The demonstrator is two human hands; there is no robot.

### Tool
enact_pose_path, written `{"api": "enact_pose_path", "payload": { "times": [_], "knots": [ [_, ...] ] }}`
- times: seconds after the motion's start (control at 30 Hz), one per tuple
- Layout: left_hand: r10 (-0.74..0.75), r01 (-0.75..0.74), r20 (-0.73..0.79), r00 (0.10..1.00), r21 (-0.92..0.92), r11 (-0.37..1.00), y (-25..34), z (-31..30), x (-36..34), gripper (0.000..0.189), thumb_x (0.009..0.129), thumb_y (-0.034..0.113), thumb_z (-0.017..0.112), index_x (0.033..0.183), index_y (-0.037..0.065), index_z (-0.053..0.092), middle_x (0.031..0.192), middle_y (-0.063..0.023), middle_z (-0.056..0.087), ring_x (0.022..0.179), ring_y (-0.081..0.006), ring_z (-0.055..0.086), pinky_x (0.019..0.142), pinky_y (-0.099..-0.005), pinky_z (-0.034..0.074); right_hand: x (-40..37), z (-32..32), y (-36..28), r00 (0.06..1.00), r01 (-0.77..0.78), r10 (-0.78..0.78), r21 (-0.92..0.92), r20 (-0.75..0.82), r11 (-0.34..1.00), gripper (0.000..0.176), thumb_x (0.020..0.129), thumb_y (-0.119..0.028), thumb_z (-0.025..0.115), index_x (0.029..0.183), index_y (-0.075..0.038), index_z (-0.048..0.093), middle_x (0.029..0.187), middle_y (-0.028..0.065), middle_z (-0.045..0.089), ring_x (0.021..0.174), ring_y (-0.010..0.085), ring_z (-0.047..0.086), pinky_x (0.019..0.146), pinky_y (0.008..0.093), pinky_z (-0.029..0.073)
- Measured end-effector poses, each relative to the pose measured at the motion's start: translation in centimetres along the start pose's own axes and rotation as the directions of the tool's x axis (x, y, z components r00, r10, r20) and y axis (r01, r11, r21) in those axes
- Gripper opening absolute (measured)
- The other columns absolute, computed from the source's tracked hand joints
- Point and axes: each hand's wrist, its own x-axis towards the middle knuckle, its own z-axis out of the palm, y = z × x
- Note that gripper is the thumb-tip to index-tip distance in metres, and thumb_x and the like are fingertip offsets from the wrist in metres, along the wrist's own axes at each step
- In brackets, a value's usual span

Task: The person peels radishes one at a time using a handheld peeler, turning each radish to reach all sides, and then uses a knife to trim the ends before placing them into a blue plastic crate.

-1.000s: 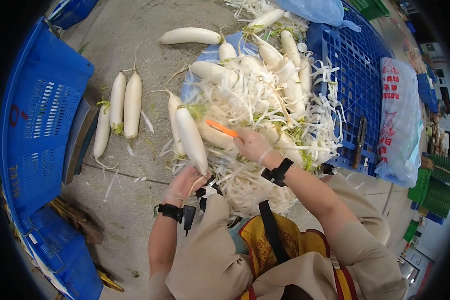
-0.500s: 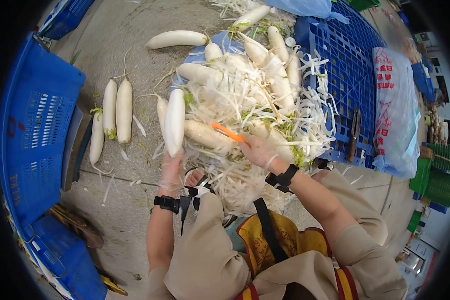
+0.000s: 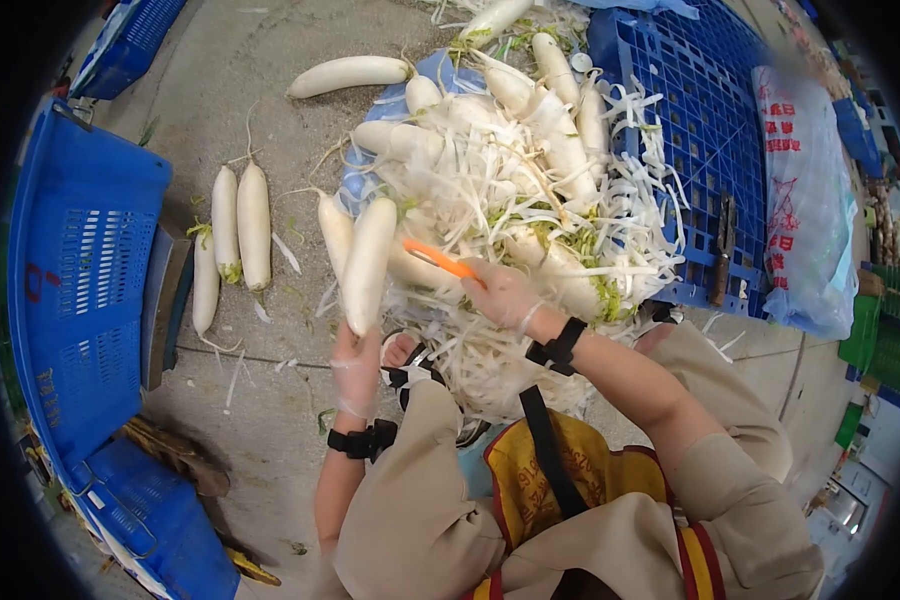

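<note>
My left hand (image 3: 355, 365), in a thin clear glove, grips the lower end of a white radish (image 3: 370, 265) that points upward and leans slightly right. Close to its right, my gloved right hand (image 3: 502, 294) is closed on an orange peeler (image 3: 440, 259), whose head is a little apart from the radish. Behind the held radish lies another radish (image 3: 335, 230). White peel strips (image 3: 470, 195) are heaped between and beyond my hands, with several whole radishes among them.
Three radishes (image 3: 254, 225) lie on the concrete floor at the left, beside a blue crate (image 3: 90, 270). A blue pallet (image 3: 700, 150) at the right carries a knife (image 3: 723, 250) and a plastic bag with red print (image 3: 810, 210). My feet are beneath the peel heap.
The held radish has shifted down and right and now leans right, with my left hand lower. The peeler has moved slightly left and up with my right hand.
</note>
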Motion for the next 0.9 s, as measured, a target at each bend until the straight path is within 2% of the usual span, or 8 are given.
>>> {"api": "enact_pose_path", "payload": {
  "times": [0.2,0.3,0.43,0.57,0.67,0.73,0.83,0.9],
  "knots": [
    [-0.017,0.021,0.035,0.999,-0.111,0.994,1.6,-1.4,-1.3,0.027,0.087,0.007,0.056,0.111,-0.005,0.055,0.098,-0.0096,0.064,0.088,-0.0124,0.055,0.078,-0.0270,0.045,-0.8,3.8,-3.5,0.904,0.425,-0.423,-0.032,0.062,0.904,0.031,0.087,-0.025,0.052,0.114,-0.012,0.059,0.082,0.0137,0.065,0.071,0.0319,0.063,0.060,0.0389,0.051],
    [-0.111,0.114,0.026,0.993,-0.204,0.972,0.4,-1.6,-2.6,0.027,0.088,0.009,0.055,0.111,-0.004,0.057,0.093,-0.0031,0.061,0.082,-0.0078,0.050,0.071,-0.0238,0.043,-0.3,4.5,-4.1,0.763,0.643,-0.620,-0.111,0.184,0.758,0.020,0.085,-0.031,0.053,0.098,-0.016,0.059,0.081,0.0102,0.064,0.066,0.0292,0.063,0.058,0.0407,0.051],
    [-0.102,0.112,0.057,0.993,-0.208,0.972,0.4,-1.8,-2.8,0.027,0.088,0.010,0.055,0.112,-0.004,0.057,0.092,-0.0032,0.061,0.081,-0.0072,0.050,0.069,-0.0234,0.043,7.7,2.6,1.2,0.996,-0.028,-0.004,-0.337,-0.092,0.941,0.026,0.087,-0.031,0.050,0.098,-0.008,0.057,0.071,0.0169,0.063,0.062,0.0350,0.062,0.056,0.0438,0.050],
    [-0.221,0.245,0.107,0.969,-0.339,0.908,0.3,-2.4,-2.6,0.025,0.089,0.010,0.056,0.110,-0.004,0.057,0.097,-0.0035,0.062,0.085,-0.0085,0.053,0.075,-0.0241,0.044,3.9,3.1,-1.8,0.983,0.024,-0.060,-0.208,-0.172,0.978,0.027,0.088,-0.032,0.048,0.098,-0.009,0.058,0.064,0.0160,0.061,0.062,0.0358,0.062,0.057,0.0446,0.049],
    [-0.306,0.338,0.150,0.940,-0.297,0.893,-0.5,-3.1,-2.5,0.023,0.089,0.008,0.056,0.108,-0.003,0.058,0.094,-0.0017,0.061,0.083,-0.0077,0.052,0.073,-0.0237,0.044,0.8,3.4,-3.9,0.976,0.193,-0.166,-0.218,0.138,0.957,0.027,0.088,-0.032,0.051,0.100,-0.009,0.060,0.070,0.0157,0.063,0.060,0.0342,0.061,0.054,0.0431,0.049],
    [-0.317,0.354,0.176,0.932,-0.250,0.901,-1.1,-3.1,-3.0,0.022,0.089,0.007,0.056,0.108,-0.003,0.058,0.093,-0.0011,0.060,0.082,-0.0075,0.052,0.072,-0.0238,0.044,0.2,4.8,-4.4,0.810,0.569,-0.541,-0.081,0.228,0.818,0.028,0.087,-0.034,0.052,0.100,-0.011,0.060,0.070,0.0137,0.063,0.056,0.0322,0.061,0.051,0.0420,0.048],
    [-0.173,0.187,0.071,0.982,-0.360,0.914,-1.8,-2.2,-2.9,0.021,0.088,0.005,0.055,0.107,-0.003,0.058,0.092,-0.0014,0.060,0.082,-0.0073,0.052,0.070,-0.0241,0.044,1.4,4.5,-4.8,0.862,0.498,-0.399,-0.380,0.312,0.779,0.026,0.087,-0.034,0.052,0.099,-0.012,0.060,0.067,0.0112,0.063,0.057,0.0309,0.061,0.051,0.0420,0.048],
    [-0.139,0.174,0.120,0.983,-0.360,0.917,-0.8,-1.8,-2.9,0.020,0.088,0.005,0.055,0.106,-0.003,0.059,0.091,-0.0023,0.061,0.082,-0.0070,0.052,0.070,-0.0239,0.045,5.3,2.6,-2.9,0.961,0.274,-0.270,-0.342,0.059,0.899,0.030,0.089,-0.036,0.045,0.087,-0.009,0.060,0.065,0.0116,0.061,0.058,0.0317,0.062,0.054,0.0446,0.049]
  ]
}}
